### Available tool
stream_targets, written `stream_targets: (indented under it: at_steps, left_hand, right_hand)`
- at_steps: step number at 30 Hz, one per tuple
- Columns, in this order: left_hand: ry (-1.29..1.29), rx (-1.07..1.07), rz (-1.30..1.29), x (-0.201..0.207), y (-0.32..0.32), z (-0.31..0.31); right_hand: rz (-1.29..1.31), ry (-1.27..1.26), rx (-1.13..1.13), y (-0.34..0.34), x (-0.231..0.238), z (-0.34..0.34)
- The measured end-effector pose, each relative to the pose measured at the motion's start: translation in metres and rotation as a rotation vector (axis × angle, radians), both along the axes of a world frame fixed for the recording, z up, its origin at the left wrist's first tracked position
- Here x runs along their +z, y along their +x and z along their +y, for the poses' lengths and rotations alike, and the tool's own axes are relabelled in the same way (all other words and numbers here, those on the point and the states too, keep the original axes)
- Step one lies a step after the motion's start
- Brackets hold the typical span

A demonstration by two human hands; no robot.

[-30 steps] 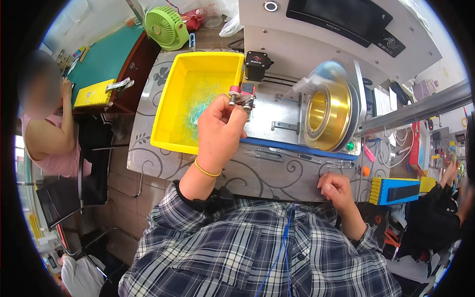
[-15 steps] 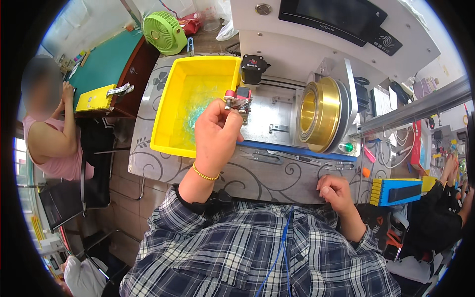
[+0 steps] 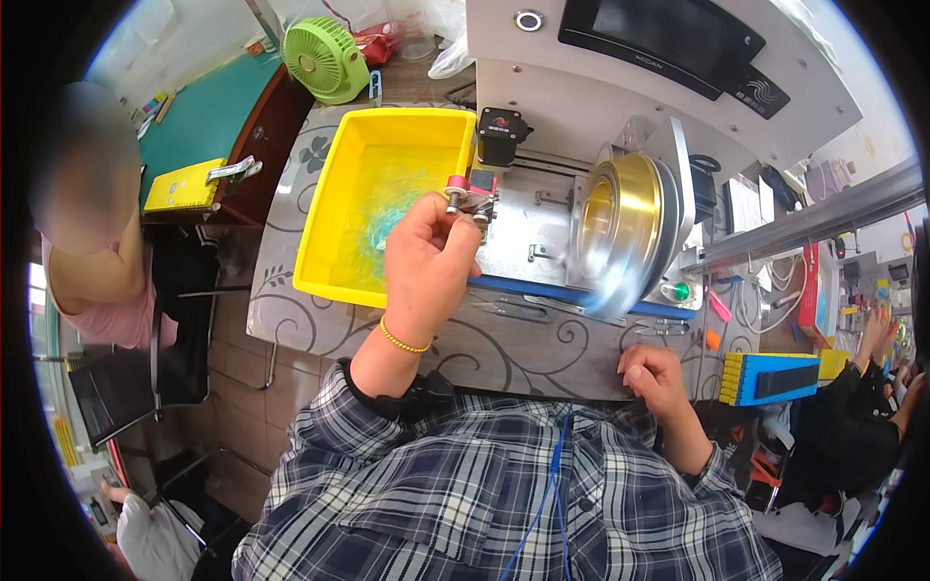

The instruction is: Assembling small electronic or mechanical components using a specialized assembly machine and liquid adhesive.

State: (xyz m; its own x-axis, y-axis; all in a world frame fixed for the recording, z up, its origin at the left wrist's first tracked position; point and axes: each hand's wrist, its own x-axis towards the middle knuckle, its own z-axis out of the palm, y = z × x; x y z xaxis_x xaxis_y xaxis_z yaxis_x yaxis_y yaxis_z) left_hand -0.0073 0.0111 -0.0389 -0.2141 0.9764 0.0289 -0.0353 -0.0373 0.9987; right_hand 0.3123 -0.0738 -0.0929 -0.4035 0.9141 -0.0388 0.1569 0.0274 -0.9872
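Grey, vine-patterned desk [image 3: 523, 358] across the middle, carrying most of the things. White machine housing [image 3: 572, 111] along its far side, dark screen [image 3: 659, 39] up top. Green-topped desk [image 3: 218, 107] off to the left, with a person in pink [image 3: 107, 310] next to it. Yellow tub [image 3: 320, 203] on the near desk, left of the machine's metal plate [image 3: 523, 218], loose tangle of pale teal strands [image 3: 387, 218] inside. Gold spool [image 3: 601, 223] upright at the plate's right end, grey disc behind, lower edge smeared by a bluish-white blur.

Left hand [image 3: 426, 261] raised by the tub's right side, back of hand up. Grip drawn together, thumb against curled forefinger, right at the fitting; cannot tell whether anything is pinched, fingertips partly hidden. Right hand [image 3: 659, 378] low at the desk's near edge, well apart from the left, fingers loosely curled; grip apart or together, cannot tell. Contact with the desk also unclear.

Green fan [image 3: 325, 60] at the back left, beyond the tub. Blue-and-yellow block [image 3: 770, 378] right of the right hand. Black boxy unit [image 3: 502, 136] just beyond the fitting. Red, black and metal fitting [image 3: 475, 194] at the tub's right rim, left of the spool, just above the left fingertips. Metal snips [image 3: 513, 308] on the desk, near the plate's blue front edge. Green button [image 3: 681, 290] below the spool's right side. Gold beaded bracelet [image 3: 399, 336] around the left wrist.
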Motion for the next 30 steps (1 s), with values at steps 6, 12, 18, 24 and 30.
stream_targets:
  at_steps: [6, 12, 18, 24, 30]
  left_hand:
    - [-0.019, 0.006, 0.003, -0.0009, -0.0002, -0.0002]
    - [-0.016, 0.007, -0.002, -0.0003, 0.0004, 0.0000]
    - [-0.024, 0.006, -0.016, -0.0032, -0.0016, 0.0002]
    - [-0.012, 0.000, -0.012, 0.0007, 0.0004, 0.0003]
    - [-0.004, -0.002, -0.022, 0.0006, -0.0006, -0.0003]
  right_hand:
    - [0.010, -0.014, 0.001, -0.0003, 0.0003, 0.0001]
    - [0.012, -0.015, -0.005, 0.0006, -0.0001, -0.0006]
    - [0.016, 0.005, -0.003, -0.0015, 0.0002, -0.0001]
    - [-0.024, 0.002, -0.033, -0.0058, 0.0037, -0.0007]
    - [0.003, -0.009, -0.017, -0.0012, -0.0010, -0.0012]
